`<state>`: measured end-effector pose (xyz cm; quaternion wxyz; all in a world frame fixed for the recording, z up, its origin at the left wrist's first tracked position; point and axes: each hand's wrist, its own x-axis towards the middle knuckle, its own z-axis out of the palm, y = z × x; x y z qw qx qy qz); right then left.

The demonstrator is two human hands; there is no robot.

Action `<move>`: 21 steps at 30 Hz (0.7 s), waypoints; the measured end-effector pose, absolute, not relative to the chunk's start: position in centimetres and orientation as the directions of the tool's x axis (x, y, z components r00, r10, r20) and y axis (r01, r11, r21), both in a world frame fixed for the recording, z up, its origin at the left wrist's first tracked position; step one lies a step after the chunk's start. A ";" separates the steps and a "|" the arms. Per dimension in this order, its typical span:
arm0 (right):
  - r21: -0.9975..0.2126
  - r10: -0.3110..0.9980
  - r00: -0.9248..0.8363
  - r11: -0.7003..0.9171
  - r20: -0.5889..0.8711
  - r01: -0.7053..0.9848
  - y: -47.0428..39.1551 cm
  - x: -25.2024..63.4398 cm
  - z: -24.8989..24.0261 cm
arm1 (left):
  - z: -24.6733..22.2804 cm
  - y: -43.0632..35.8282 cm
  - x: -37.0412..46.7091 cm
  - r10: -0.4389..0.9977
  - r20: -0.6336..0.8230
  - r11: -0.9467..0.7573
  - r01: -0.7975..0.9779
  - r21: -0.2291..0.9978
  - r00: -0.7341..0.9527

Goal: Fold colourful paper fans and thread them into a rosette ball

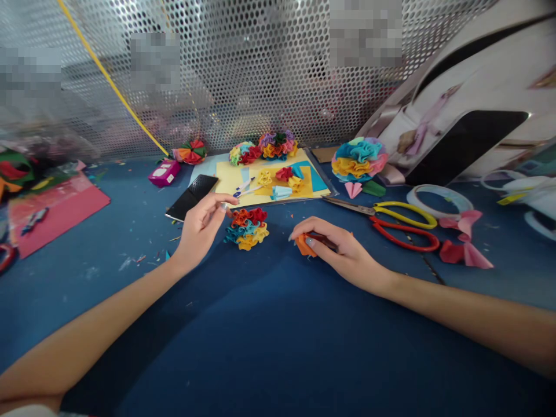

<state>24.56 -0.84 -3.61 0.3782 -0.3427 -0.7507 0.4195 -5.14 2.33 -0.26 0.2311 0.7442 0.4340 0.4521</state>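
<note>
On the blue table (208,347), a ruffled paper cluster (247,227) in orange, red, blue and yellow lies between my hands. My left hand (202,229) is raised just left of it, thumb and index finger curved and apart, with nothing visible between them. To the right of the cluster, my right hand (336,246) has its fingers curled round an orange paper piece (305,245). A dark slender object, partly hidden by the fingers, is also in that hand. Behind the cluster, small yellow, red and blue folded pieces (284,180) rest on yellow sheets (226,174).
Scissors (382,217) and a tape roll (439,200) lie at the right, near pink paper pieces (467,246). A phone (469,145) leans on a white bag (512,75). A perforated metal panel (260,75) borders the back. Pink sheets (65,214) lie at the left.
</note>
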 end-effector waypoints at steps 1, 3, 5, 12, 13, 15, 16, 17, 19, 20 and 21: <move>-0.889 0.832 -0.478 0.413 0.281 0.197 -0.8 24.6 -3.6 | -0.2 2.3 -5.1 0.852 0.478 -0.518 0.468 0.716 0.212; -0.890 0.833 -0.478 0.412 0.279 0.198 -0.8 24.5 -3.6 | -0.1 2.3 -5.1 0.844 0.498 -0.524 0.506 0.685 0.200; -0.891 0.832 -0.480 0.411 0.279 0.195 -0.8 24.5 -3.7 | -0.1 2.4 -5.2 0.833 0.521 -0.534 0.523 0.665 0.187; -0.896 0.832 -0.483 0.402 0.272 0.188 -0.9 24.5 -3.6 | -0.5 2.9 -5.6 0.824 0.539 -0.536 0.542 0.647 0.171; -0.896 0.833 -0.483 0.401 0.270 0.190 -0.9 24.5 -3.6 | -0.4 2.9 -5.5 0.826 0.530 -0.541 0.534 0.650 0.192; -0.898 0.834 -0.482 0.396 0.266 0.190 -0.9 24.5 -3.6 | -0.3 2.7 -5.4 0.842 0.486 -0.531 0.515 0.672 0.233; -0.900 0.835 -0.483 0.394 0.264 0.188 -0.9 24.5 -3.6 | -0.3 2.6 -5.4 0.856 0.455 -0.513 0.507 0.692 0.245; -0.901 0.835 -0.483 0.392 0.264 0.186 -0.9 24.6 -3.6 | -0.3 2.6 -5.3 0.869 0.428 -0.492 0.502 0.711 0.246; -0.902 0.835 -0.485 0.390 0.261 0.185 -0.9 24.5 -3.7 | -0.5 2.5 -5.3 0.887 0.402 -0.460 0.502 0.732 0.227; -0.902 0.834 -0.486 0.390 0.261 0.185 -0.9 24.5 -3.7 | -0.6 2.5 -5.3 0.890 0.404 -0.455 0.502 0.736 0.214; -0.901 0.833 -0.487 0.392 0.262 0.186 -0.9 24.5 -3.7 | -0.7 2.6 -5.4 0.889 0.410 -0.454 0.500 0.738 0.202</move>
